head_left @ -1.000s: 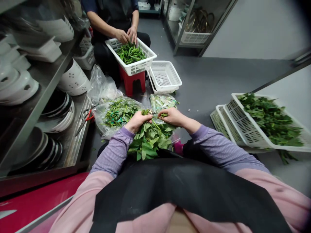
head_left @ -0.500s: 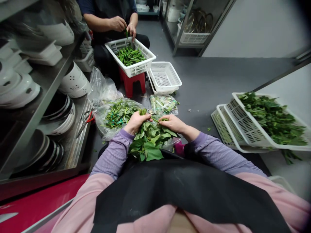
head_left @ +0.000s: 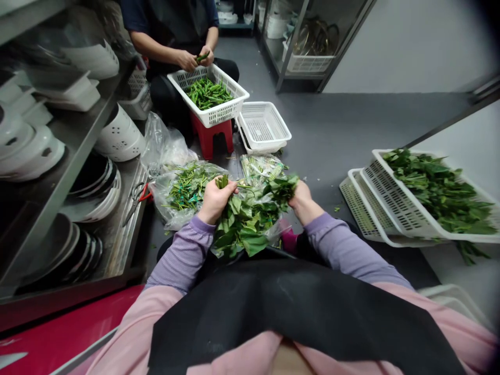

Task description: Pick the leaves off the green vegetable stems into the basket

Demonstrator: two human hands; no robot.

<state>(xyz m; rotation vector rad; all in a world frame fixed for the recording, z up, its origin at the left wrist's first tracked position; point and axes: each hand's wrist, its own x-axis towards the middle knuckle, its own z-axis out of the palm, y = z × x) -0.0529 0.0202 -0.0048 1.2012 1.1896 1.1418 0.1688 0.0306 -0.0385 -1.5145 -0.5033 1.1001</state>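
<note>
My left hand [head_left: 214, 200] is closed round the stems of a bunch of leafy greens [head_left: 244, 226]. The cut ends stick up past my thumb, and the broad leaves hang down over my lap. To the right, my right hand [head_left: 303, 202] grips a smaller, slightly blurred clump of leafy greens [head_left: 282, 188]; its fingers are partly hidden by the leaves. Beyond my left hand, an opened clear plastic bag [head_left: 172, 216] holds more greens [head_left: 191, 182] with thin green ties. Another clear bag of stems [head_left: 261, 167] lies on the floor beyond both hands.
A co-worker's hands [head_left: 197, 58] hold a green chili over a white basket [head_left: 226, 112] of green chilies on a red stool [head_left: 211, 138]. White baskets [head_left: 263, 125] stand beside it. At right, stacked baskets [head_left: 406, 200] hold greens. Scissors [head_left: 136, 200] lie on the left shelf [head_left: 117, 229].
My right hand has moved right, away from my left, and now carries a clump of leaves. The left hand keeps its bunch. The co-worker's hands have lowered slightly.
</note>
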